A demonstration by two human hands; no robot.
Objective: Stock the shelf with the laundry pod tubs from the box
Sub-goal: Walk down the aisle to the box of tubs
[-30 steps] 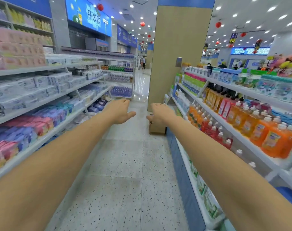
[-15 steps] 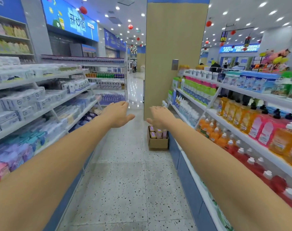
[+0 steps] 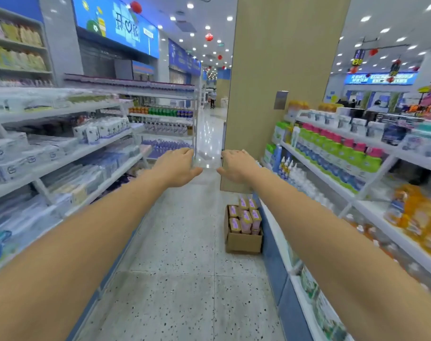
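A brown cardboard box (image 3: 242, 241) stands on the aisle floor against the base of the right shelf unit. Several pink and purple laundry pod tubs (image 3: 245, 219) stand upright inside it. Both my arms stretch forward at chest height above the floor. My left hand (image 3: 178, 167) is palm down with fingers apart and holds nothing. My right hand (image 3: 237, 166) is the same, empty and spread, and hovers well above and beyond the box. Neither hand touches anything.
Shelving lines both sides of the aisle: tissue packs on the left shelves (image 3: 86, 153), green and pink pouches and orange bottles on the right shelves (image 3: 337, 153). A beige pillar (image 3: 278, 70) rises just behind the box. Speckled floor (image 3: 185, 267) runs between the shelves.
The view has advanced along the aisle, so the box is nearer and fully visible below my right hand. Both hands stay outstretched and empty.
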